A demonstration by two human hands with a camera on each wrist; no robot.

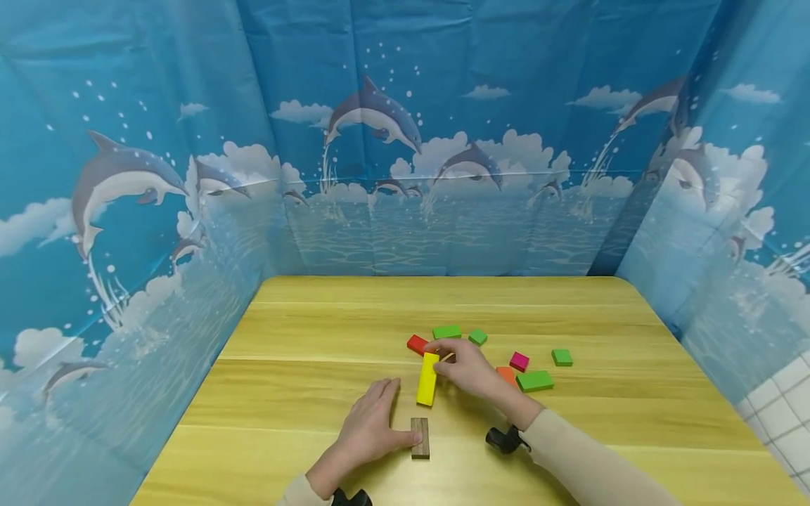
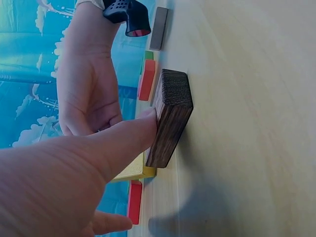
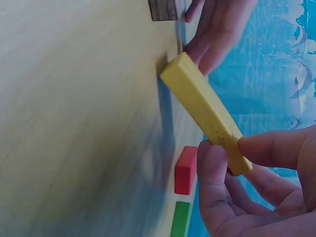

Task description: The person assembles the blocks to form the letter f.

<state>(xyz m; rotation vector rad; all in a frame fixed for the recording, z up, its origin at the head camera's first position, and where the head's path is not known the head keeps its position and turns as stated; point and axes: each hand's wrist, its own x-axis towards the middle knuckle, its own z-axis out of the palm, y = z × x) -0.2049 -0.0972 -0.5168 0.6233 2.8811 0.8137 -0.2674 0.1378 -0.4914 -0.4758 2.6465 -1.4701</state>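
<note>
A long yellow block (image 1: 427, 379) hangs at a tilt, its far end pinched by my right hand (image 1: 467, 369). The right wrist view shows the thumb and fingertips on that end of the yellow block (image 3: 207, 106), the other end angled toward the table. My left hand (image 1: 373, 425) is spread low over the table, fingers extended. Its thumb touches the face of a dark brown wood-grain block (image 1: 420, 446) lying near the front. In the left wrist view the thumb tip meets the brown block (image 2: 170, 118) on one side only.
Past the right hand lie a red block (image 1: 417, 344), a long green block (image 1: 446, 332) and a small green one (image 1: 477, 337). Farther right are a magenta block (image 1: 519, 361), an orange block (image 1: 507, 375) and more green blocks (image 1: 534, 381). A dolphin-print curtain (image 1: 443, 232) surrounds the table.
</note>
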